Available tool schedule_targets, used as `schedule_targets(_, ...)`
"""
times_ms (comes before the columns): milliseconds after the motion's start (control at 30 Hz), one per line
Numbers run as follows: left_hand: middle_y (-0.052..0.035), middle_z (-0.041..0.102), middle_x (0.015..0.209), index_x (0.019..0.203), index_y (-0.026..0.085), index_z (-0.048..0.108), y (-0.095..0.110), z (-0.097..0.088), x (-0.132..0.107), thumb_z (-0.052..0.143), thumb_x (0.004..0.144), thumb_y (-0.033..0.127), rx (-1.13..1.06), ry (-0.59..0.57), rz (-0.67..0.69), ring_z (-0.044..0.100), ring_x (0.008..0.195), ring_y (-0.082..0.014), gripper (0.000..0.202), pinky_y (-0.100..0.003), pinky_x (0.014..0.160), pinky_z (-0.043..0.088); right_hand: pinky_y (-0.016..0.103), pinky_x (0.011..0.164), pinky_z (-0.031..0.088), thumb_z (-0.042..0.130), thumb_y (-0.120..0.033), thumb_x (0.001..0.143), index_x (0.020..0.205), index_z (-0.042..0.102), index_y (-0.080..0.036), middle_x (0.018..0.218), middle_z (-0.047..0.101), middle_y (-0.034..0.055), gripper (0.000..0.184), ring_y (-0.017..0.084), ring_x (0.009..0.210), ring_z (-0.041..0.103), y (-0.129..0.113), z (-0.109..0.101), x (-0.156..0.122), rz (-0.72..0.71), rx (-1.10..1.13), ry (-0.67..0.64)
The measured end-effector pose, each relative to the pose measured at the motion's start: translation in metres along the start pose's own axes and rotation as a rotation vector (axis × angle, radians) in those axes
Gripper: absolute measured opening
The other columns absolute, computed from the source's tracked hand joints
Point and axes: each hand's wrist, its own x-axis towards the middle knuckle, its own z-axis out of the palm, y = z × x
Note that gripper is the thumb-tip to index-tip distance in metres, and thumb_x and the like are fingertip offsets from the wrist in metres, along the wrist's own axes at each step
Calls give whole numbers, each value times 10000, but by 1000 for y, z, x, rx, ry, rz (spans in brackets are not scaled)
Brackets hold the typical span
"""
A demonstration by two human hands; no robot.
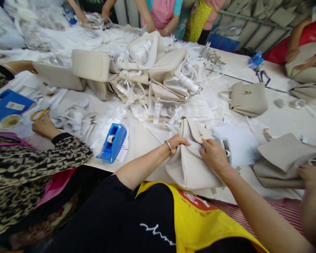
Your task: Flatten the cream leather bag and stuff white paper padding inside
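A cream handbag (pixel 189 165) lies on the white table (pixel 142 140) right in front of me, its flap turned up. My left hand (pixel 177 143), with a silver bracelet at the wrist, grips the bag's left upper edge. My right hand (pixel 213 153) pinches the flap near its small gold clasp (pixel 200 135). Both hands are closed on the bag.
A blue tape dispenser (pixel 113 142) stands left of the bag. A heap of cream handbags and white paper wrappings (pixel 150 77) fills the table's middle. Another finished bag (pixel 249 99) sits at right. People work all round: a leopard-print sleeve (pixel 42 158) at left, a hand (pixel 309 174) at right.
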Motion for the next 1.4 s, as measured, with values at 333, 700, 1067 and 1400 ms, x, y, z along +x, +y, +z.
schedule_targets(333,-115,658,615,755,22,612,40,0,-33,506,599,78,-134,-13,-210,626,554,-190,196,-307,597,536,264,667,446,429,-263,778,949,674,-152,834,641,56,318,159,716,570,17,-57,38,-65,526,-137)
schedule_targets(700,-101,643,586,734,34,594,47,7,-44,489,594,85,-182,21,-191,615,544,-180,183,-301,592,535,240,526,394,508,-405,722,903,692,-146,545,546,-7,366,112,524,479,20,-66,52,52,714,-286)
schedule_targets(1067,-85,620,555,659,86,574,42,12,-30,515,548,68,-200,-13,-168,599,518,-191,127,-316,550,523,283,625,462,458,-369,771,956,665,-141,828,619,68,359,156,661,558,24,-38,47,-117,633,-212)
schedule_targets(1400,-25,624,619,706,100,605,16,1,-28,626,414,52,-41,147,129,579,589,-163,297,-316,668,484,346,829,438,351,-289,863,999,630,-172,1043,578,114,331,220,930,556,-4,-5,26,-159,365,-190)
